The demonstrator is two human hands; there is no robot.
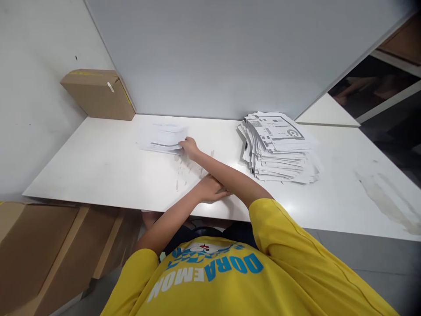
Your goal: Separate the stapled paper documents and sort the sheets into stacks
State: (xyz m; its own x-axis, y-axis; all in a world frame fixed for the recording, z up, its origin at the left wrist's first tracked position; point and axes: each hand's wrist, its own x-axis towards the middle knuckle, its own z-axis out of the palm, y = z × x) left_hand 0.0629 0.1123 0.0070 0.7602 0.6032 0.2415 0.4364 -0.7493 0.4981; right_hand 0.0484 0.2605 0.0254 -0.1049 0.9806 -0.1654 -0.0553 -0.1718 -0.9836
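My right hand (189, 148) reaches across to a thin set of printed papers (162, 138) on the left part of the white table. Its thumb and fingers are closed on the right edge of the papers. Nearer to me, my left hand (213, 189) rests on the table beneath my right forearm, which hides part of it. The fingers that show are stretched out and apart, with nothing seen in them. To the right stands a tall, uneven stack of printed sheets (279, 149), with neither hand touching it.
A cardboard box (98, 94) stands at the table's back left corner. A grey-white panel (210, 57) rises along the back edge. More cardboard boxes (59, 250) sit below on the left. Brownish stains mark the white table (108, 175). Part of another person shows far right.
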